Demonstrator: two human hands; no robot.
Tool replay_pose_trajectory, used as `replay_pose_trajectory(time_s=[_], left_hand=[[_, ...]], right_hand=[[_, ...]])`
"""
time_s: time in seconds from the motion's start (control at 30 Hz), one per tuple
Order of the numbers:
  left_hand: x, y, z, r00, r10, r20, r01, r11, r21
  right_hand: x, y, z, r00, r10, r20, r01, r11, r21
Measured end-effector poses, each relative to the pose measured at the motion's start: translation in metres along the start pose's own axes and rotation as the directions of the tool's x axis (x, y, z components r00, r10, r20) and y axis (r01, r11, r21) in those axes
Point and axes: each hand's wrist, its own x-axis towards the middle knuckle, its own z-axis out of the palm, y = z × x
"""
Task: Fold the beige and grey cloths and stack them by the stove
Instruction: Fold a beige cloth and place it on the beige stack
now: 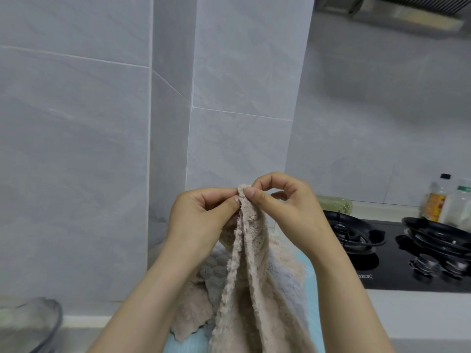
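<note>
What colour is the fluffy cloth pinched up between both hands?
The fluffy plush cloth is beige, best seen in the head view.

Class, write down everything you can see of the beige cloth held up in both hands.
The beige cloth is soft, fluffy fabric with a bumpy texture. It hangs in long vertical folds, its top bunched to a point. The left hand and right hand each pinch that top between thumb and forefinger. Its lower end runs out of frame, in front of a pile of cloths.
</note>
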Motion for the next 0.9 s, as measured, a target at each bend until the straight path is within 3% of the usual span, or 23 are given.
replay_pose_trajectory(time_s=[0.57,0.9], left_hand=[[0.004,-0.002,-0.003,1.0,0.005,0.015,-0.005,1.0,-0.023],[0.014,-0.008,-0.019,0.992,0.081,-0.095,-0.078,0.997,0.027]], right_hand=[[-0.001,-0.001,0.002,1.0,0.011,0.004,-0.011,0.999,0.031],[-0.004,0.005,-0.016,0.996,0.001,0.086,0.012,0.989,-0.15]])
